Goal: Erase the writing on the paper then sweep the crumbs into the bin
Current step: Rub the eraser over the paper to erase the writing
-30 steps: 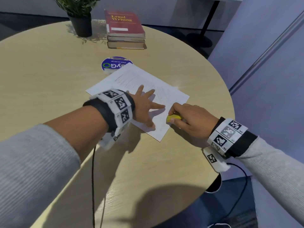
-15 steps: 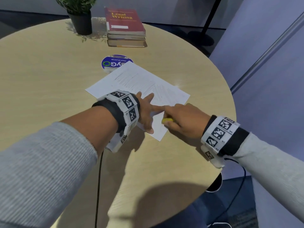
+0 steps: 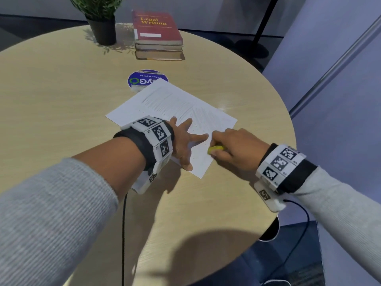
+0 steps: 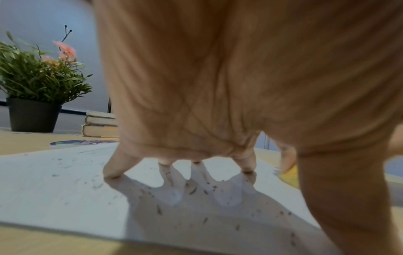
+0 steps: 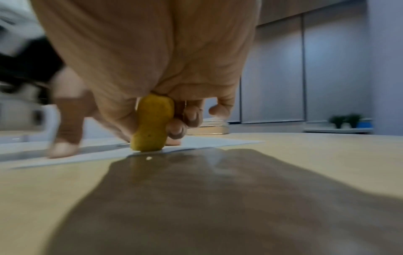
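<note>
A white sheet of paper (image 3: 175,104) lies askew on the round wooden table (image 3: 61,96), with faint pencil lines on it. My left hand (image 3: 185,141) presses it flat with spread, straight fingers near its front corner. My right hand (image 3: 233,149) pinches a yellow eraser (image 3: 215,149) and holds it down on the paper near the right edge. In the right wrist view the eraser (image 5: 152,124) stands on end on the paper (image 5: 207,143). Dark eraser crumbs (image 4: 194,191) are scattered over the paper (image 4: 54,189) around my left fingers (image 4: 113,165).
A potted plant (image 3: 101,21) and a stack of books (image 3: 157,36) stand at the table's far side. A round blue sticker (image 3: 142,80) peeks out from under the paper's far corner. The table's right edge runs close to my right wrist. No bin shows.
My right hand has rubbed the eraser left toward my left fingers and back right a little. The left hand has stayed pressing the paper.
</note>
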`<state>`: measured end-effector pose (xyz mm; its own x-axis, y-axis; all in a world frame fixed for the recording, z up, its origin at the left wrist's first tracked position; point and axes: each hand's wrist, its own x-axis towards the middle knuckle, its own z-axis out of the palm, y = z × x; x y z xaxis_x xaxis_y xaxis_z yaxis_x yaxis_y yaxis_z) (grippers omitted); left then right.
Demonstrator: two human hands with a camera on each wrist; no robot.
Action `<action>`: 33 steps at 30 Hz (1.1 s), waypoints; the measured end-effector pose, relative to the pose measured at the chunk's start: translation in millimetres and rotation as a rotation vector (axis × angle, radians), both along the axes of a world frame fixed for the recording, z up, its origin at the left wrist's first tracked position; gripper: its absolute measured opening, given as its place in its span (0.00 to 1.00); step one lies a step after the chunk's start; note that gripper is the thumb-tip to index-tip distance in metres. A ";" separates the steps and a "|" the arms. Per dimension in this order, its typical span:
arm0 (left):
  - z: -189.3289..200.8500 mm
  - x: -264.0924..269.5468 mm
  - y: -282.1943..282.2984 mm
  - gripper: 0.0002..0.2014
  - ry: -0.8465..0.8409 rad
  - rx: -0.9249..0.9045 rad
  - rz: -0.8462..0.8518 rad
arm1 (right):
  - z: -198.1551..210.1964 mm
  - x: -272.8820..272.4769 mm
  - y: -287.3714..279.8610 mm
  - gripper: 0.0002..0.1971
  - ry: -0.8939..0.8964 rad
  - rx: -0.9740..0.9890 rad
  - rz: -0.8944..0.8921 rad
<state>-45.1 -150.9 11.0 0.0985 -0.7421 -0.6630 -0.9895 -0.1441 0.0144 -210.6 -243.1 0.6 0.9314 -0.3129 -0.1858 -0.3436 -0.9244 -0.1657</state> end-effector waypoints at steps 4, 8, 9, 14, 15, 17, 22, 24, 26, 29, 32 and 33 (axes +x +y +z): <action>0.7 -2.1 9.2 0.54 -0.024 -0.007 -0.034 | -5.5 -6.1 6.4 0.09 -0.057 0.044 0.047; 3.0 -5.8 21.3 0.52 -0.043 -0.062 -0.063 | -3.3 -4.9 16.1 0.08 -0.092 0.098 0.054; 2.2 -6.6 22.3 0.52 -0.046 -0.091 -0.065 | -3.2 -3.7 15.6 0.09 -0.091 0.089 0.046; -4.2 -6.4 17.0 0.58 0.014 -0.084 0.024 | -1.7 1.3 15.3 0.07 -0.045 0.081 0.040; -5.5 -6.0 15.7 0.59 0.012 -0.063 0.036 | -1.1 1.8 17.4 0.06 -0.035 0.089 0.035; -7.6 -6.7 13.9 0.59 -0.031 -0.038 0.021 | -3.9 0.8 27.9 0.08 0.004 0.113 0.074; -5.0 -9.5 10.9 0.61 -0.042 -0.015 0.014 | -1.1 1.3 24.6 0.07 0.019 0.174 0.054; -10.5 -6.7 9.6 0.63 -0.042 -0.022 0.019 | 2.7 2.0 12.2 0.05 -0.006 0.159 0.003; -9.1 -6.5 9.4 0.63 -0.041 -0.003 0.032 | -1.2 -0.7 26.3 0.07 0.021 0.155 0.076; -4.6 -8.9 10.4 0.61 -0.047 -0.009 0.007 | -3.2 -6.2 47.8 0.08 0.039 0.218 0.171; -10.2 -7.6 10.0 0.62 -0.051 -0.038 0.009 | 5.2 -0.2 13.1 0.06 -0.012 0.184 0.018; -13.1 -6.6 10.7 0.63 -0.055 -0.045 0.004 | 4.3 -0.3 8.3 0.06 -0.015 0.164 0.024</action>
<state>-51.6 -140.2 -2.2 0.1365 -0.7707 -0.6224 -0.9884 -0.1482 -0.0333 -210.9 -234.9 5.0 0.9414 -0.2569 -0.2183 -0.3178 -0.8926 -0.3198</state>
